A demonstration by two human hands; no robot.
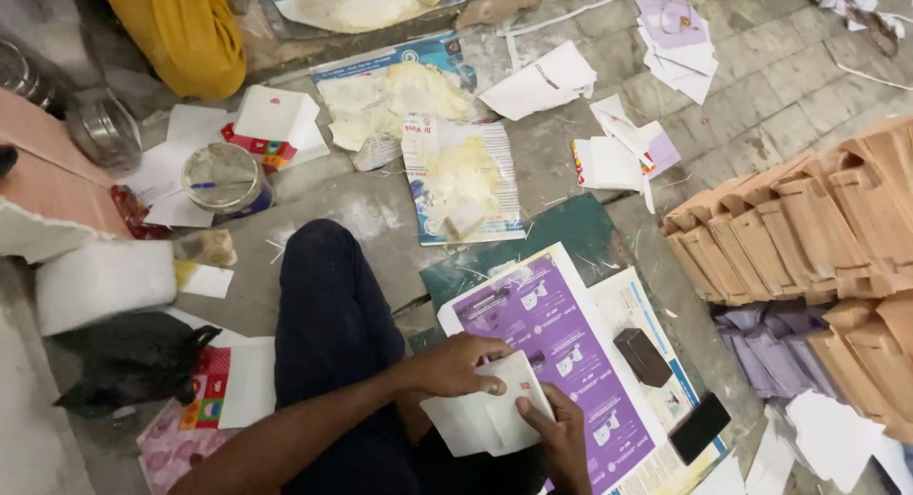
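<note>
Both hands, left hand (456, 364) and right hand (561, 438), closed around white folded paper (495, 409).

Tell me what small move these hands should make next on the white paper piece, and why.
Probably press the fold flat: the left hand lies on top of the white folded paper piece, the right hand pinches its lower edge, and it rests over the purple printed sheet.

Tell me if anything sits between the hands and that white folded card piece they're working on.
Nothing visible does. The left hand lies on top of the white folded card, and the right hand grips its lower right edge, both touching it directly above the purple printed sheet.
</note>
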